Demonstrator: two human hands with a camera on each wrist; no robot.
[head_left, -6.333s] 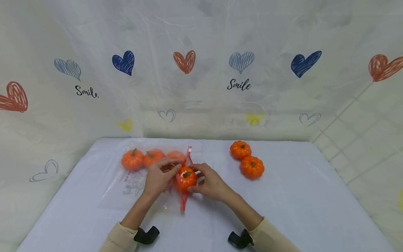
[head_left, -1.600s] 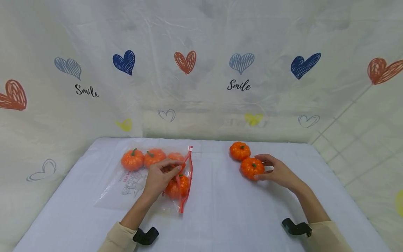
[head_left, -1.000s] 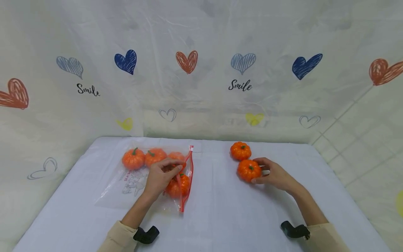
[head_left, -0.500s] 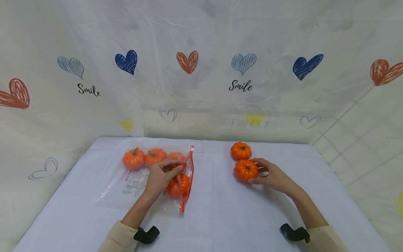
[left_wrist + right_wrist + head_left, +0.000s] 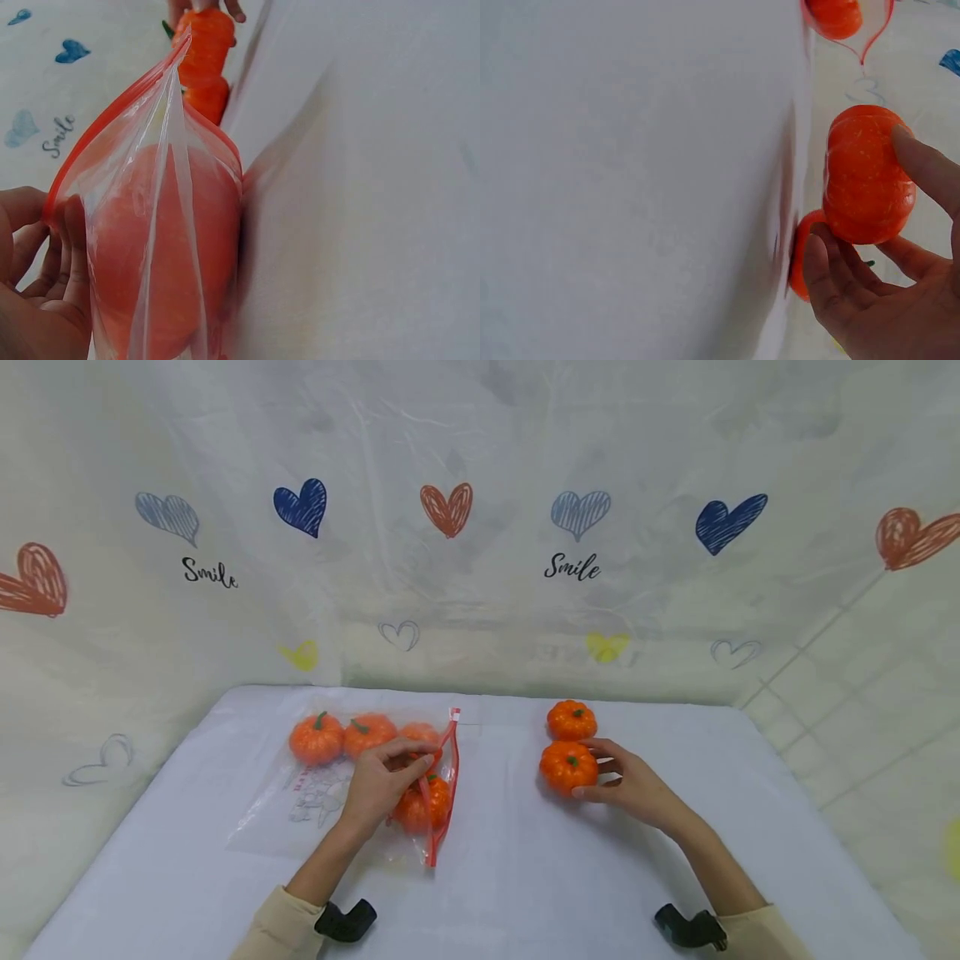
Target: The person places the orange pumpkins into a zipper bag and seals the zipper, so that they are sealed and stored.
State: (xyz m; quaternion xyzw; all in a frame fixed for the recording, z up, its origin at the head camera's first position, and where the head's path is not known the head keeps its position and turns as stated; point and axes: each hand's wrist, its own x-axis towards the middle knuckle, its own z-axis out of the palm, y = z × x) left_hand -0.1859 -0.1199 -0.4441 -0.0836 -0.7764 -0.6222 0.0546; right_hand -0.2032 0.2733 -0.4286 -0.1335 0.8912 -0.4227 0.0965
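My left hand (image 5: 382,781) pinches the red zip edge of a clear plastic zip bag (image 5: 262,818), holding its mouth apart. Inside the bag lie several small orange pumpkins, one (image 5: 420,808) just within the opening; part of the contents is hidden behind the hand. In the left wrist view the bag's red zip (image 5: 105,124) gapes over a pumpkin (image 5: 161,255). My right hand (image 5: 633,789) grips another orange pumpkin (image 5: 567,768) between thumb and fingers. The right wrist view shows this pumpkin (image 5: 866,176) raised off the table. Behind it sits one more pumpkin (image 5: 572,720).
A white cloth covers the table (image 5: 510,877). At its back hangs a pale curtain (image 5: 495,435) printed with hearts and lettering. Each wrist carries a black camera mount, such as the left mount (image 5: 345,922).
Earlier, both hands were at the bag's mouth with a pumpkin. The right hand then moved to the pumpkins on the right and has shifted one leftward. The left hand has stayed on the bag.
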